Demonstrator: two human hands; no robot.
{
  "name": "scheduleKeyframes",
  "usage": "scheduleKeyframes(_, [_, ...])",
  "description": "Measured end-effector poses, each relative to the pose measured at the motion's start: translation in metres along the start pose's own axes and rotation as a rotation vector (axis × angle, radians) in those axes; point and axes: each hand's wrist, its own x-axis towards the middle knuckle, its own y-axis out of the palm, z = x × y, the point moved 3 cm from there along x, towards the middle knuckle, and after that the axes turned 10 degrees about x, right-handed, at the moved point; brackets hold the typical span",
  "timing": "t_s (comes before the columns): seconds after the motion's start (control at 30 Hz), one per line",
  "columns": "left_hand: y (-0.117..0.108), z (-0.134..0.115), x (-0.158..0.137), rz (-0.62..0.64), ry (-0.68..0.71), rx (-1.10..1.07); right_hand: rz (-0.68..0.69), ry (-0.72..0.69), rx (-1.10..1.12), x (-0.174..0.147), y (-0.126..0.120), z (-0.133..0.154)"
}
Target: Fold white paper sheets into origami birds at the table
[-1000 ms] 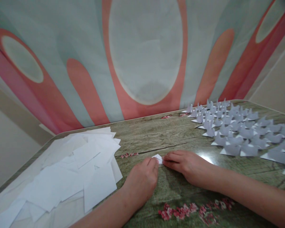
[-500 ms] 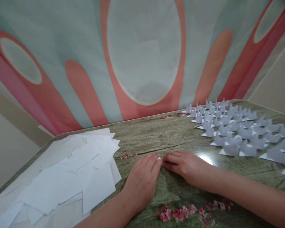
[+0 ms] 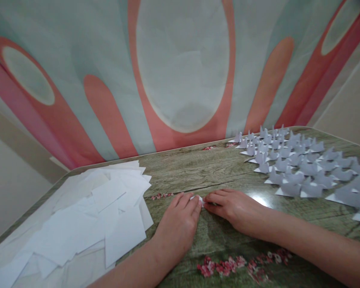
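Left hand [image 3: 179,225] and right hand [image 3: 228,206], fingertips together, hold folded white paper [image 3: 199,198] on the desk [image 3: 180,172], between loose sheets [image 3: 75,228] and origami birds [image 3: 289,189].

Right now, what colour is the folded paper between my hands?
The folded paper is white, best seen in the head view.

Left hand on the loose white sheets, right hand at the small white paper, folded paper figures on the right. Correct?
Not quite: the head view shows the left hand at the small white paper, not on the loose white sheets. The right hand is at that paper, and the folded paper figures stand on the right.
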Motion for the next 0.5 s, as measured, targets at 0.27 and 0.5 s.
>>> scheduleKeyframes(0.27, [-0.0031, 0.0016, -0.0007, 0.043, 0.003, -0.028, 0.022, 0.007, 0.051, -0.0023, -0.0035, 0.0002])
scheduleKeyframes(0.5, [-0.008, 0.0078, -0.0029, 0.062, -0.008, -0.059, 0.055, 0.026, 0.041, -0.0016, -0.0048, 0.0001])
